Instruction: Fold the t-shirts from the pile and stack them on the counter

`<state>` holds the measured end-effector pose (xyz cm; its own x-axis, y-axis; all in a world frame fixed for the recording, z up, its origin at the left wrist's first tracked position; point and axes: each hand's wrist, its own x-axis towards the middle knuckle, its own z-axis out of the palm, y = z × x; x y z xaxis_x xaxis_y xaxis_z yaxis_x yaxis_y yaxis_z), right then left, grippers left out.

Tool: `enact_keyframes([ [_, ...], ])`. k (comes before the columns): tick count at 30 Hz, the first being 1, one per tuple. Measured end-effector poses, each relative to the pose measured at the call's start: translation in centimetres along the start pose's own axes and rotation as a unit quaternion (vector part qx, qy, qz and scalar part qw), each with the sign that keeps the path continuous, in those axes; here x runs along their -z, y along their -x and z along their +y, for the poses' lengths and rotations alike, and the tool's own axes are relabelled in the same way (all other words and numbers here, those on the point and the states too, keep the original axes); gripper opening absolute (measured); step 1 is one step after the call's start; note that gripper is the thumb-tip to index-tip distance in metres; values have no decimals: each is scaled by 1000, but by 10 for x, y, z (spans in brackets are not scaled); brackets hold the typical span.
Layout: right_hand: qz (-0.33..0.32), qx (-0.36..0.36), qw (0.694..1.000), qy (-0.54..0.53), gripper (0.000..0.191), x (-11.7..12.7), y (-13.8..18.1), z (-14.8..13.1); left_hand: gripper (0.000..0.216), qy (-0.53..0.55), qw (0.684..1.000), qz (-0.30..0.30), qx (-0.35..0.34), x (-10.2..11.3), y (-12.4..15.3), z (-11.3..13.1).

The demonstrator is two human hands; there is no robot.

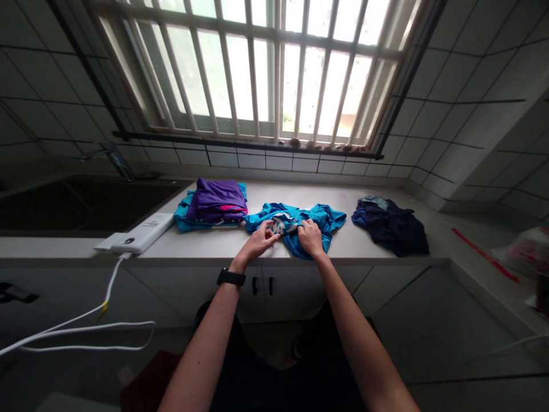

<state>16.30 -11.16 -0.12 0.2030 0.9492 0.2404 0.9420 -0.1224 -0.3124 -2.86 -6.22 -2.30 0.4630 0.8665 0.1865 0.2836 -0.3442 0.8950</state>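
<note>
A crumpled turquoise garment (319,220) with a white print lies on the pale counter (206,243) in front of me. My left hand (258,240), with a black watch on its wrist, pinches the garment's near left part. My right hand (310,237) grips the cloth just to the right of it. Both hands are closed on the fabric, close together.
A folded stack of purple and turquoise clothes (214,206) sits to the left. A dark navy garment (392,229) lies crumpled to the right. A white power bank (139,234) with a white cable (86,329) rests at the counter's left edge, beside a dark sink (81,203). A barred window (266,68) stands behind.
</note>
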Motion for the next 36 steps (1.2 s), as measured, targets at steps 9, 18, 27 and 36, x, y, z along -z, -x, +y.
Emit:
enact_keyframes([
  [9,4,-6,1000,2,35,-1,2,-2,45,-19,1000,-4,-22,1,-1,-1],
  [18,-16,5,1000,-7,33,0,3,-2,52,36,999,31,-4,-3,-5,-5],
  [27,-83,82,906,-407,26,53,-1,-11,44,1,998,59,-32,0,3,5],
  [36,51,17,755,-653,48,74,-5,-18,81,77,995,52,27,1,7,8],
])
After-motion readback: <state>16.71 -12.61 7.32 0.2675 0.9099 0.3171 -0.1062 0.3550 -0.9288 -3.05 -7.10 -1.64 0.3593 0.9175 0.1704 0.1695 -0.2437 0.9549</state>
